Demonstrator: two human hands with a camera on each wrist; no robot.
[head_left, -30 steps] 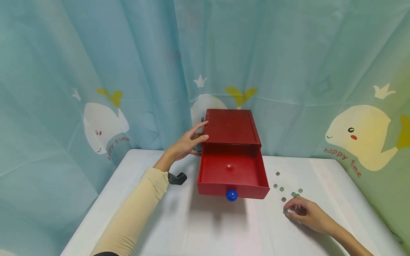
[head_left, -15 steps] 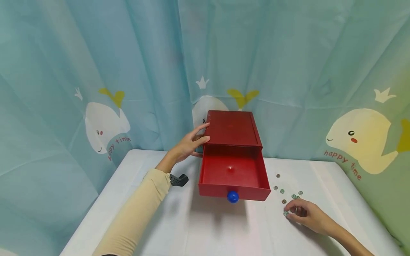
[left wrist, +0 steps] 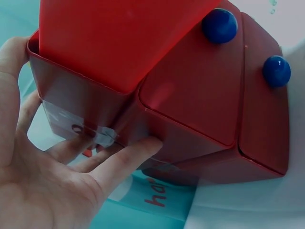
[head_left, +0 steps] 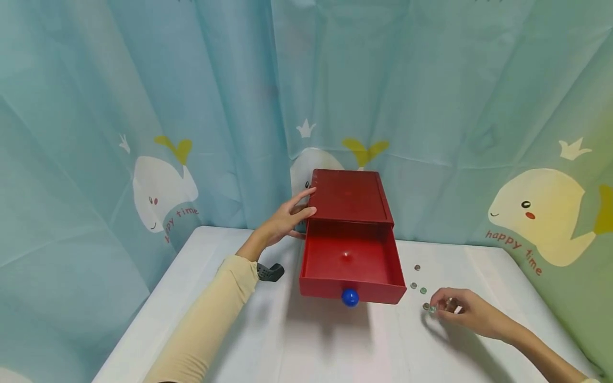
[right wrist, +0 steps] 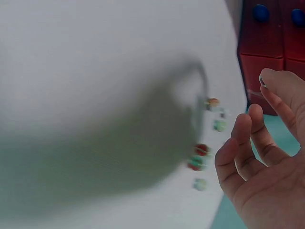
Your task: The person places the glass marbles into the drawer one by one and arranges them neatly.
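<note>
A red drawer cabinet (head_left: 349, 194) has its top drawer (head_left: 353, 294) pulled out, with a blue knob (head_left: 350, 298) on the front. Nothing shows inside the drawer. My left hand (head_left: 282, 221) rests on the cabinet's left side with spread fingers, two fingertips at its top edge. In the left wrist view, more blue knobs (left wrist: 219, 26) sit on the lower drawer fronts. Right of the cabinet, my right hand (head_left: 471, 314) pinches a small greenish glass bead (head_left: 433, 309) between thumb and index fingertip. The other fingers are loosely bent. A brownish bead (head_left: 426, 306) lies close beside the pinched one.
Several small round beads lie on the white table (head_left: 325, 361), including a brown one (head_left: 417, 267) and a green one (head_left: 423, 290). The right hand covers others in the head view. A blue-green whale curtain (head_left: 431, 106) hangs behind. Some black gear (head_left: 270, 272) shows by the left wrist.
My right hand has lifted a little off the table and shifted slightly rightward and away, with the bead in its fingertips. The left hand keeps its place on the cabinet. The head view has tilted slightly.
</note>
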